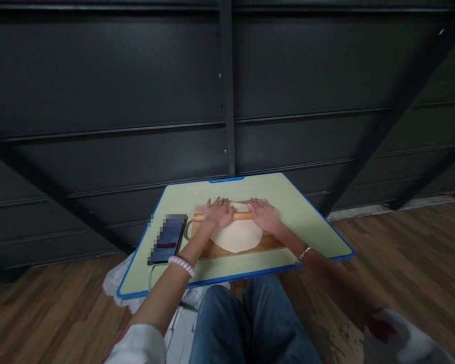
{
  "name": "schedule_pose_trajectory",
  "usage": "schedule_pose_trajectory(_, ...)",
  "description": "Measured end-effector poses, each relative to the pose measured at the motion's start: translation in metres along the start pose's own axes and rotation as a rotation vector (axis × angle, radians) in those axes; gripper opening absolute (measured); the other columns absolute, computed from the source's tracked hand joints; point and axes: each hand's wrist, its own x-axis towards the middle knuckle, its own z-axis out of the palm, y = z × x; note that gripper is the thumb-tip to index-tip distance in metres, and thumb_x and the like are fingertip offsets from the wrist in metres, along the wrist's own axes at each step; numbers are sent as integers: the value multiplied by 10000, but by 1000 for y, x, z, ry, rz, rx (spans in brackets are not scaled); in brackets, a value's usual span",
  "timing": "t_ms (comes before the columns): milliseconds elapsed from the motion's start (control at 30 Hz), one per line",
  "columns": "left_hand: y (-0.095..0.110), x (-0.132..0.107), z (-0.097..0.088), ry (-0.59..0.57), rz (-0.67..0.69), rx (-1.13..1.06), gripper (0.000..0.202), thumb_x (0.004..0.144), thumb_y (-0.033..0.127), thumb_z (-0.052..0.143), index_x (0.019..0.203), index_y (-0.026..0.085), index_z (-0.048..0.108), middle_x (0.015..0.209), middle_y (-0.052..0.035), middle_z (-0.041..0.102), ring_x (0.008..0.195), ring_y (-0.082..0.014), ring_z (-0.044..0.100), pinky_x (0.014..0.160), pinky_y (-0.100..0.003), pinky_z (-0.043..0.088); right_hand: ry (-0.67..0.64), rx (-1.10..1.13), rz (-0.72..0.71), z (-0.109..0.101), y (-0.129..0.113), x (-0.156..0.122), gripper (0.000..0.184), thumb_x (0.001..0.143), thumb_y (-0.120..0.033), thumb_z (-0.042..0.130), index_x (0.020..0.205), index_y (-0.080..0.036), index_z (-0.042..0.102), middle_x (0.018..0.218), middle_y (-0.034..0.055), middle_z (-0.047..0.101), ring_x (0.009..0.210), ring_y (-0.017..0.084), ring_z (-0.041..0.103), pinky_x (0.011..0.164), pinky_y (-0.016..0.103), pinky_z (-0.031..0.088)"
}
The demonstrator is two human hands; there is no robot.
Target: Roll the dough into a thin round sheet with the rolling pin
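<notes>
A wooden rolling pin (242, 216) lies across a pale sheet of rolled dough (238, 236) on a wooden board (275, 244). My left hand (219, 212) rests over the pin's left part, fingers stretched forward and spread. Over its right part, my right hand (264, 213) lies flat with the fingers extended. Both palms touch the pin from above, and neither set of fingers wraps around it. The dough is roughly round in front of the pin, and a strip of it shows beyond. The pin's right end is hidden under my right hand.
The board sits on a pale green folding tabletop (303, 222) with a blue rim. A phone (169, 240) lies at the left, beside a cable (150, 277). Below are a clear plastic bag (114, 279), a white box (182, 333) and my knees. A dark panelled wall (136, 76) stands behind.
</notes>
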Motion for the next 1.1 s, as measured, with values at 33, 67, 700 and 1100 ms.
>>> schedule_pose_trajectory(33, 1, -5, 2, 23, 10, 17, 593, 926, 451, 164, 1376, 128, 375, 1448, -113, 373, 1368, -251, 250, 1108, -530, 103, 9, 6, -12, 1, 0, -4, 523, 984, -325, 165, 1267, -42, 502, 1314, 169, 530, 1257, 223, 435, 1057, 348, 256)
schedule_pose_trajectory(67, 2, -10, 4, 51, 23, 35, 594, 932, 438, 151, 1380, 114, 367, 1449, -117, 370, 1369, -246, 250, 1113, -512, 117, 17, 20, -32, 0, 0, -10, 522, 982, -323, 174, 1283, -37, 489, 1335, 167, 510, 1277, 222, 409, 1066, 350, 243)
schedule_pose_trajectory(700, 28, -128, 14, 315, 219, 95, 472, 950, 317, 287, 1359, 96, 365, 1301, -133, 515, 1137, -240, 475, 965, -394, 343, 110, 522, -237, -10, 0, -72, 340, 955, -358, 351, 1189, -263, 578, 1195, 54, 619, 1134, 197, 499, 990, 418, 313)
schedule_pose_trajectory(1100, 84, -158, 19, 313, -63, 177, 532, 915, 241, 353, 1420, 82, 304, 1359, -177, 462, 1084, -275, 501, 881, -411, 418, -145, 591, -205, -10, -5, -48, 560, 977, -433, 80, 1323, -246, 479, 1381, 41, 480, 1329, 178, 326, 1126, 486, 102)
